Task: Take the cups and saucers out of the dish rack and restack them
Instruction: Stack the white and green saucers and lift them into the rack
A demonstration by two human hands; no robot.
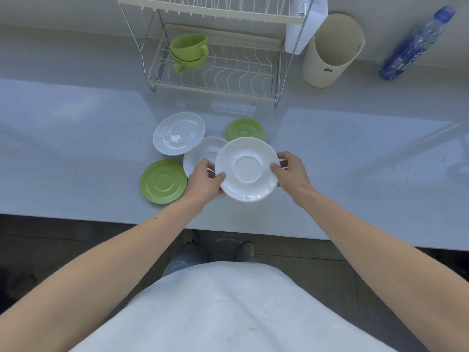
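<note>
A white saucer (247,169) is held above the counter between both hands: my left hand (206,180) grips its left rim, my right hand (290,171) its right rim. Under it lies a second white saucer (203,151), partly hidden. A third white saucer (179,133) rests further back left. One green saucer (163,181) sits near left, another green saucer (245,129) behind the held one. Two green cups (189,52), stacked one in the other, stand in the dish rack (215,87) on its lower tier, left side.
A cream utensil holder (332,50) stands right of the rack, and a blue water bottle (416,44) lies at far right. The pale counter (76,148) ends in a front edge close to my body.
</note>
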